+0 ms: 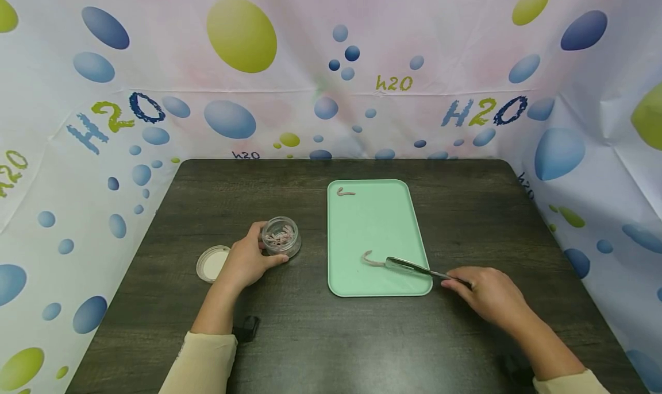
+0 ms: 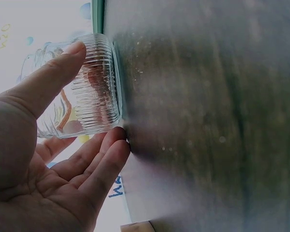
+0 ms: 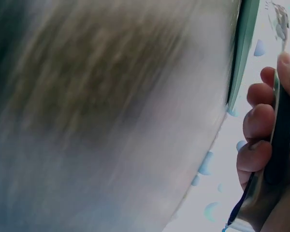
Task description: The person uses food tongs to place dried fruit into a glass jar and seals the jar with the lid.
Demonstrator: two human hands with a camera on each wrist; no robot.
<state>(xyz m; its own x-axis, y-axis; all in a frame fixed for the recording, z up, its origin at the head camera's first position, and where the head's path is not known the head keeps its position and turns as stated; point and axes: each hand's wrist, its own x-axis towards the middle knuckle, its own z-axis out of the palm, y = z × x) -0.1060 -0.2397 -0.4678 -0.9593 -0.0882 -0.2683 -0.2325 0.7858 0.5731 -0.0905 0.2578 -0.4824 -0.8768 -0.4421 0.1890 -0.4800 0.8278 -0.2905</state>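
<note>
My left hand [image 1: 249, 260] grips a small glass jar [image 1: 291, 249] from its left side, with the thumb along the ribbed wall [image 2: 95, 58] in the left wrist view. Inside the open jar lie several pinkish worm-like pieces [image 1: 279, 236]. In my right hand [image 1: 488, 293] is a pair of metal tongs [image 1: 414, 266] with a dark handle [image 3: 282, 137]. They slant over the lower right of a light green tray [image 1: 377, 224]. At their tips is a curved pinkish worm-like piece [image 1: 371, 261]. Another such piece [image 1: 345, 193] rests near the tray's far left corner.
A round cream-coloured lid [image 1: 211, 265] lies on the dark wooden table [image 1: 331, 348], left of the jar and partly behind my left wrist. A patterned plastic sheet [image 1: 310, 38] with bubbles and lettering hangs behind the table and along its sides.
</note>
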